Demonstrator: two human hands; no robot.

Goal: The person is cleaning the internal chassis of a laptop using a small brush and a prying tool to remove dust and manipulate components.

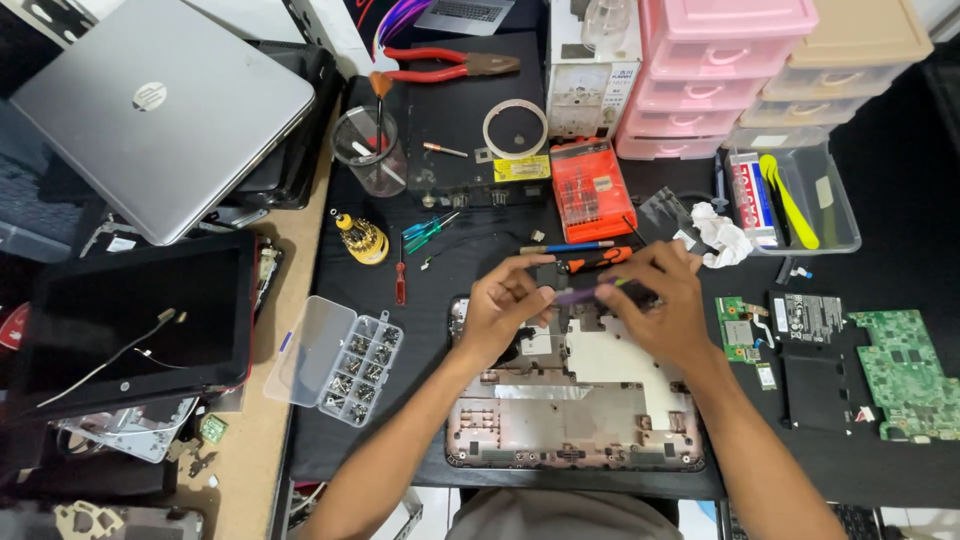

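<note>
An opened laptop base shell (575,405) lies on the black mat in front of me, its inner metal shield showing. My left hand (503,305) pinches a small dark part at the shell's far edge. My right hand (660,300) holds a thin purple tool (580,294) and a small black piece, with the tool's tip pointing toward my left fingers. An orange-handled screwdriver (597,260) lies just beyond both hands.
A clear screw organiser box (345,365) sits to the left, and green circuit boards (905,372) and a black drive lie to the right. At the back stand pink drawers (715,75), an orange bit case (592,190), red pliers and a cup. Closed and dismantled laptops fill the left.
</note>
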